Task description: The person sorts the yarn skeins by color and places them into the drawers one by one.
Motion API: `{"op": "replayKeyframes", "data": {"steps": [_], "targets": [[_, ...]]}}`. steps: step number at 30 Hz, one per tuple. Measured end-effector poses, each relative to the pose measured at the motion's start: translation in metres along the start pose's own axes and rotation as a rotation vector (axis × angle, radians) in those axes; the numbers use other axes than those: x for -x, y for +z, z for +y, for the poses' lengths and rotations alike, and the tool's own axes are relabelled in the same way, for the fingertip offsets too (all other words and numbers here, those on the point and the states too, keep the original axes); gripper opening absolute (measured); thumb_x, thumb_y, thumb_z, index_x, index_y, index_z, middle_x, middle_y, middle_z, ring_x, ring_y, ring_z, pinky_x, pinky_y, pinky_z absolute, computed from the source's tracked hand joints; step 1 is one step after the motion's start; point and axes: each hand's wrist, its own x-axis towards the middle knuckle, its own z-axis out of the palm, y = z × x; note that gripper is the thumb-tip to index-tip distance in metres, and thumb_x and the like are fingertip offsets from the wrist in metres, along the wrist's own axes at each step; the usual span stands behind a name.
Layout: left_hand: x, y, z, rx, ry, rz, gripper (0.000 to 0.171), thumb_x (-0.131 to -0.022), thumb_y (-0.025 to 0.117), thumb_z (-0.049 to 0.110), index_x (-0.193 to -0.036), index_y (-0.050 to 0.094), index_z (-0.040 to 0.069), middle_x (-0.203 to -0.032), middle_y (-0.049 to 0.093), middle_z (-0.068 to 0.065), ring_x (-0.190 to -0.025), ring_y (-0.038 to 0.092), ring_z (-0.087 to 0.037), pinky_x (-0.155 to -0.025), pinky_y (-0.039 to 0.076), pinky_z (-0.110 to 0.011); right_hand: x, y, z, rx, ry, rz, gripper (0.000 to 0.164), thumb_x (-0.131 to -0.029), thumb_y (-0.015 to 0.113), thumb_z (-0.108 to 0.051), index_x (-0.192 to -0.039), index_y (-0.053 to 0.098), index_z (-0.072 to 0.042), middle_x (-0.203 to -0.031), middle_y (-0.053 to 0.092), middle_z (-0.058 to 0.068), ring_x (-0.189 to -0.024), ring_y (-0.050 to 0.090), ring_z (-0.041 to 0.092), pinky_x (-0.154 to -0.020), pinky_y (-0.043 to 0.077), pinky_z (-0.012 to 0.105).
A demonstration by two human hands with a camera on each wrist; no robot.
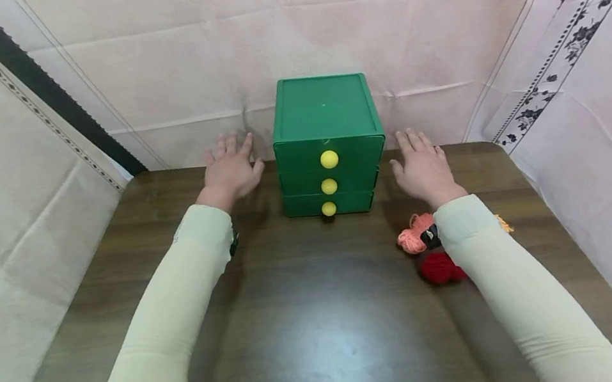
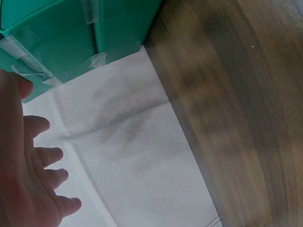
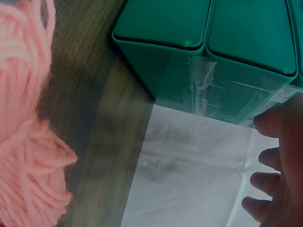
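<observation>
A green three-drawer box with round yellow knobs stands at the table's far edge, its drawers closed. My left hand is left of it, fingers spread and straight, holding nothing. On the other side, my right hand is stretched out too, with nothing in it. Both hands are apart from the box in the head view. Below my right wrist lie a pink yarn skein and a red yarn skein, both partly covered by the sleeve. In the right wrist view the pink yarn fills the left side.
A bit of yellow-orange yarn shows past the right sleeve. The brown wooden table reaches to a pale cloth backdrop behind and at both sides. Clear tape runs along the box's side.
</observation>
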Motion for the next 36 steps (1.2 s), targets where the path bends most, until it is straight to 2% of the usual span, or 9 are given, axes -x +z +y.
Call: {"op": "replayKeyframes", "data": {"steps": [10, 19, 28, 36], "targets": [[0.009, -0.008, 0.001, 0.052, 0.012, 0.029, 0.066, -0.100, 0.016, 0.052, -0.157, 0.000, 0.023, -0.164, 0.003, -0.014, -0.151, -0.004, -0.036, -0.116, 0.001, -0.063, 0.009, -0.012, -0.008, -0.023, -0.018, 0.024, 0.064, -0.103, 0.037, -0.035, -0.156, 0.013, -0.010, -0.162, 0.010, 0.018, -0.149, 0.008, 0.041, -0.114, 0.012, 0.064], [0.018, -0.020, 0.008, 0.297, 0.041, 0.053, 0.065, -0.101, 0.014, 0.054, -0.157, 0.001, 0.023, -0.164, 0.006, -0.013, -0.151, 0.001, -0.034, -0.119, 0.008, -0.058, 0.013, -0.018, -0.008, -0.113, -0.041, 0.064, 0.063, -0.104, 0.037, -0.037, -0.156, 0.015, -0.009, -0.162, 0.013, 0.019, -0.148, 0.014, 0.040, -0.115, 0.017, 0.060], [0.019, -0.023, 0.012, 0.466, 0.063, 0.067, 0.064, -0.102, 0.014, 0.052, -0.157, 0.004, 0.023, -0.164, 0.008, -0.010, -0.151, 0.006, -0.029, -0.122, 0.011, -0.046, 0.016, -0.023, -0.012, -0.206, -0.039, 0.079, 0.062, -0.104, 0.034, -0.039, -0.156, 0.015, -0.011, -0.162, 0.015, 0.017, -0.148, 0.016, 0.038, -0.116, 0.018, 0.058], [0.020, -0.027, 0.015, 0.578, 0.076, 0.060, 0.064, -0.101, 0.014, 0.056, -0.157, 0.008, 0.025, -0.164, 0.012, -0.003, -0.151, 0.010, -0.025, -0.122, 0.012, -0.042, 0.017, -0.027, -0.021, -0.295, -0.031, 0.101, 0.063, -0.104, 0.032, -0.044, -0.157, 0.011, -0.019, -0.162, 0.018, 0.014, -0.148, 0.018, 0.036, -0.117, 0.018, 0.057]]}}
